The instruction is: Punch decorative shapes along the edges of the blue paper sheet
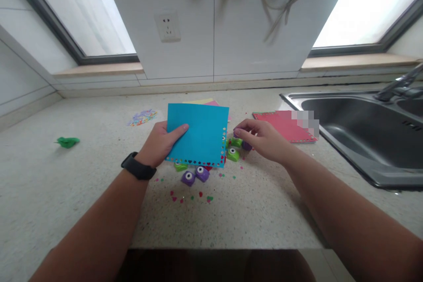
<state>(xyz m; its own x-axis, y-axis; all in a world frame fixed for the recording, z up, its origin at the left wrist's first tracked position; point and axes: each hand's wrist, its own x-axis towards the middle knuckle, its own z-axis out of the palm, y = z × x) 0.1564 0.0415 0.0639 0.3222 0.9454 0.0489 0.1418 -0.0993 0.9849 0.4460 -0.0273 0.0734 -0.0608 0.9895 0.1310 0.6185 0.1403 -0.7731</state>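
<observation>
My left hand [163, 143] is closed on a blue sheet of paper [198, 130], thumb on top, held up over the counter. Small cut-out shapes run along the sheet's bottom edge and up its right edge. Just right of the sheet, my right hand [259, 136] is closed with its fingertips on a purple craft punch [236, 133], mostly hidden by the fingers. Below the hand lie another purple punch [246, 145] and a green punch [233, 154]. Two purple punches [202, 173] sit below the sheet, beside a partly covered green punch [180, 166].
Tiny paper cut-outs [200, 194] are scattered nearer me. A red sheet [284, 127] with punched edges lies right, near the sink [357, 136]. Pink and yellow paper [211, 102] shows behind the blue sheet. Colourful bits [142, 117] and a green item [68, 142] lie left.
</observation>
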